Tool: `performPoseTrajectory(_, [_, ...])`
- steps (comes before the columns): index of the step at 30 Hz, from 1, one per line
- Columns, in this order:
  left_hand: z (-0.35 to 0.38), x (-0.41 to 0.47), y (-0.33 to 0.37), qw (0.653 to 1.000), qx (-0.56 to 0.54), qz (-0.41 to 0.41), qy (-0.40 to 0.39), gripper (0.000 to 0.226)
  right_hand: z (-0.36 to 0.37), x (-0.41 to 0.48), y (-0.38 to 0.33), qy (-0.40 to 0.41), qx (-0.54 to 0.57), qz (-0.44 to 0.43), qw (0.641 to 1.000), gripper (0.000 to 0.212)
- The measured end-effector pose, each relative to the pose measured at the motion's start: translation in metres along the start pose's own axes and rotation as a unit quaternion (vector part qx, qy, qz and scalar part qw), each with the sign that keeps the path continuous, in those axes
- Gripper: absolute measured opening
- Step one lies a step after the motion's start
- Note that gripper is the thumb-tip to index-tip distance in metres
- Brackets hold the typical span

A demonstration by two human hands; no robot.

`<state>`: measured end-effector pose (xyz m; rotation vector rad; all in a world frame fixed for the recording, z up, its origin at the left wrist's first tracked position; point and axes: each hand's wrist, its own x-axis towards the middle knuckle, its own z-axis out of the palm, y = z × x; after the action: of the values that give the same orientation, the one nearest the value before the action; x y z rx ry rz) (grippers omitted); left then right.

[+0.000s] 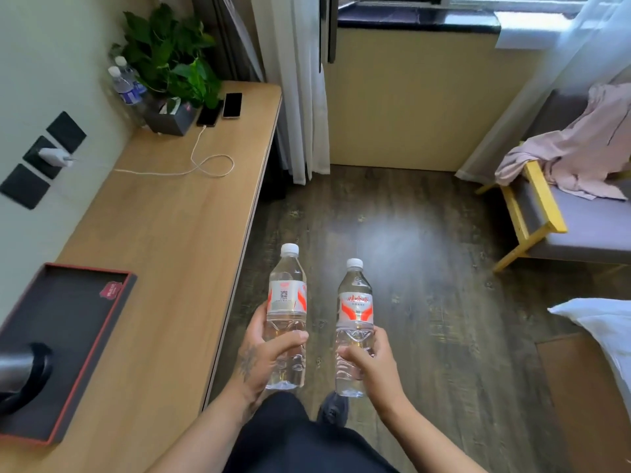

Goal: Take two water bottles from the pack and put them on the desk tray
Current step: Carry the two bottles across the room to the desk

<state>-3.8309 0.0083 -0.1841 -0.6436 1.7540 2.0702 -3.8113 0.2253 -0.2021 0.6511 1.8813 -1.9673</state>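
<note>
My left hand [263, 356] grips the lower half of a clear water bottle [287, 295] with a white cap and a red-and-white label, held upright above the floor just right of the desk edge. My right hand [370, 361] holds a second bottle [355, 305] of the same kind, also upright, a little to the right. The desk tray [112, 315], dark with a red rim, lies on the wooden desk [177, 233] at the lower left, to the left of both hands. The pack is not in view.
A dark kettle [20, 373] stands in the tray's near corner. Farther along the desk are a charger cable [205, 165], two phones [222, 109], a potted plant [174, 63] and two other bottles [124, 87]. A chair with cloth [563, 186] stands at the right.
</note>
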Motion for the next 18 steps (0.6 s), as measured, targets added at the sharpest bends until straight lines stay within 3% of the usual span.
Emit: performPoseTrajectory(18, [0.007, 0.194, 0.133, 0.997, 0.027, 0.016, -0.069, 0.085, 0.045, 0.183, -0.123, 0.07, -0.027, 0.0, 0.997, 0.07])
